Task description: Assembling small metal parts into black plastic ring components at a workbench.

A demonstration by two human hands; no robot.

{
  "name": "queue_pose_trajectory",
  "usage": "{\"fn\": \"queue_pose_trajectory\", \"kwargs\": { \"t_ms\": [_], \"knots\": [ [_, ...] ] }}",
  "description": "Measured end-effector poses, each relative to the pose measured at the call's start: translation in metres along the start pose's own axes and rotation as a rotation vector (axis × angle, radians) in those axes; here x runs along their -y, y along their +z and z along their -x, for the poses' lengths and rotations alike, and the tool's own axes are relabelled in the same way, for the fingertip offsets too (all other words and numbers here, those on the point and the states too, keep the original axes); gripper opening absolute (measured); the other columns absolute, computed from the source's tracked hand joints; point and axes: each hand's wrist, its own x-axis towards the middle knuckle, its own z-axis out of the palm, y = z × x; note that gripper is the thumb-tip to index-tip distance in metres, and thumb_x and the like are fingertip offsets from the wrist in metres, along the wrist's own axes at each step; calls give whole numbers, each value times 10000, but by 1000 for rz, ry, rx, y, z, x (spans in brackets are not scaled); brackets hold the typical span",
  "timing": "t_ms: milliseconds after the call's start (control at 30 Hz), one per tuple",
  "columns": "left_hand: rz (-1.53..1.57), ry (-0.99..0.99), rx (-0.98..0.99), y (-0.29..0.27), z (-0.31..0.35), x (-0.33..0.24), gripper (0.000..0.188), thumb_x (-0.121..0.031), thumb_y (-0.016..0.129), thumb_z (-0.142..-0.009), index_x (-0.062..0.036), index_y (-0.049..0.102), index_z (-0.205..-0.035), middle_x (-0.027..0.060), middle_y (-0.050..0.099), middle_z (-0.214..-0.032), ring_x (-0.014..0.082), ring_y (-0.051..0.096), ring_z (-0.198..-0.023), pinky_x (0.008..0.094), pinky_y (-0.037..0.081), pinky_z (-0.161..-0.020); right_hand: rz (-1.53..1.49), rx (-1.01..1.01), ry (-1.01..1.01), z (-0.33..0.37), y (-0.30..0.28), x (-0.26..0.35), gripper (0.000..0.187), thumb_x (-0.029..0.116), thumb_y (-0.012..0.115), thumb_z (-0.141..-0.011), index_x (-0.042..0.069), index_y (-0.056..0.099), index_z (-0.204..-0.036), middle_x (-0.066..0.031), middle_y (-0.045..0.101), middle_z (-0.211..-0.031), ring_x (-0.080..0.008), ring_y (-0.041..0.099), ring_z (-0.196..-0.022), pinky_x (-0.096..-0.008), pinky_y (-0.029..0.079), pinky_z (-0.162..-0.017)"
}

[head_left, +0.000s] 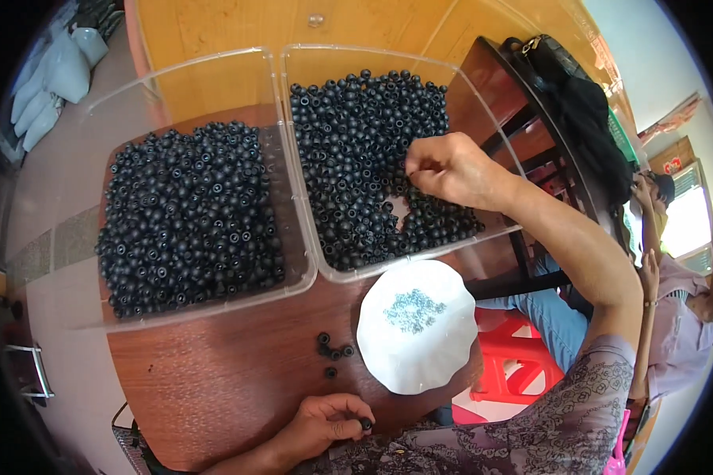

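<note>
My left hand (325,426) rests near the table's front edge, its thumb and fingers closed on a black bead (365,424). Over the right-hand clear plastic bin (299,207), my right hand (455,170) is closed in a pinch among the black beads (348,146). What its fingertips hold, if anything, is hidden. These beads are round with a hole, and a bare patch of the bin's bottom shows beside the hand. Several loose black beads (330,373) lie on the table between my left hand and a white wavy-rimmed plate (412,366). Tiny clear pieces (416,310) are heaped on the plate.
A second clear bin (297,265) of black beads (190,214) stands left on the brown wooden table (206,388). A red plastic stool (515,360) is right of the table. Another person (677,317) sits at far right. A black bag (566,87) lies behind my right arm.
</note>
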Motion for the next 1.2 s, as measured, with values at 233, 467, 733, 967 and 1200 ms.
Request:
{"fn": "queue_pose_trajectory", "kwargs": {
  "t_ms": [233, 467, 733, 967, 1200],
  "knots": [
    [4, 222, -39, 5, -2, 8, 186, -61, 633, -822, 62, 587, -953, 130, 610, -840, 172, 575, -732, 278, 464, -681, -888, -324, 310, 80, -29, 79, 156, 96, 572, -824, -7, 632, -925, -21, 610, -748, -61, 558, -633, -184, 430, -555],
    [-134, 373, -107, 15, -8, 9, 221, -103, 660, -810, 34, 582, -965, 105, 609, -816, 175, 582, -718, 277, 463, -649, -1362, -247, 370, 150, 44, 136, 130, 36, 624, -820, -43, 630, -922, -92, 647, -804, -106, 608, -669, -203, 489, -600],
    [-66, 497, -108, 45, -14, 13, 138, -40, 593, -856, 39, 590, -970, 84, 602, -810, 125, 546, -685, 230, 438, -635, -1659, -274, 347, 181, 100, 164, 127, 18, 628, -814, -41, 623, -926, -83, 624, -814, -96, 561, -681, -207, 460, -629],
    [106, 553, -133, 59, -17, 32, 154, -70, 599, -862, 29, 591, -980, 65, 617, -825, 109, 551, -682, 228, 450, -638, -1521, -339, 270, 196, 106, 179, 143, -25, 618, -806, -54, 618, -946, -74, 618, -856, -101, 566, -725, -210, 453, -666],
    [126, 593, -177, 66, -12, 43, 156, -84, 596, -868, 23, 589, -981, 59, 618, -801, 110, 554, -679, 230, 452, -639, -1206, -395, 228, 204, 110, 190, 131, -43, 622, -796, -47, 644, -924, -85, 607, -879, -122, 566, -791, -225, 435, -726]
  ]
}}
